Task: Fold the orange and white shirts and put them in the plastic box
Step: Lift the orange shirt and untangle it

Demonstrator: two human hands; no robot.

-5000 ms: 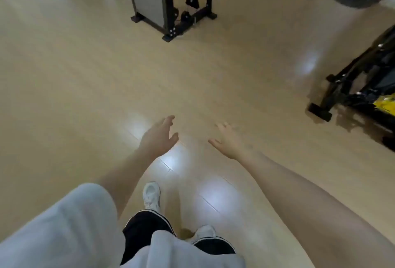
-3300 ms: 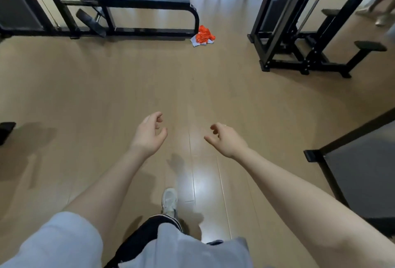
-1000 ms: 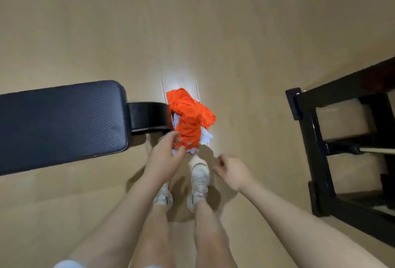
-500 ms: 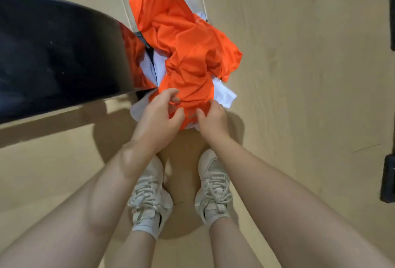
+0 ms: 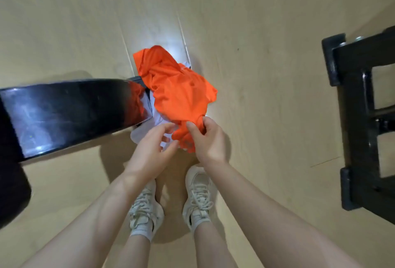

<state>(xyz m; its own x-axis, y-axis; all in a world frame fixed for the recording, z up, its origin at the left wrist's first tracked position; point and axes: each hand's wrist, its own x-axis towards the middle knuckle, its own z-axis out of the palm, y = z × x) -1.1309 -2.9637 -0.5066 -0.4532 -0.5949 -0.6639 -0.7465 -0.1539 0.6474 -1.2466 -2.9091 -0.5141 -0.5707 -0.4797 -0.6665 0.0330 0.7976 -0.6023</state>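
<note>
Orange shirt (image 5: 179,94), crumpled on the wooden floor (image 5: 267,75) over the white shirt (image 5: 159,119), beside a black bench end (image 5: 70,113). Your right hand (image 5: 208,139) pinches its near edge; your left hand (image 5: 149,152) reaches in, fingers loosely spread.

Right hand (image 5: 208,139): pinching the near edge of the crumpled orange shirt (image 5: 179,92).
Left hand (image 5: 152,150): fingers loosely spread, reaching at the white shirt (image 5: 158,118) under the orange one.
Left side: glossy black bench end (image 5: 70,113), just beside the pile.
Right side: black frame (image 5: 361,122).
Below: 2 pale sneakers (image 5: 197,197) on wooden floor (image 5: 267,32).
</note>
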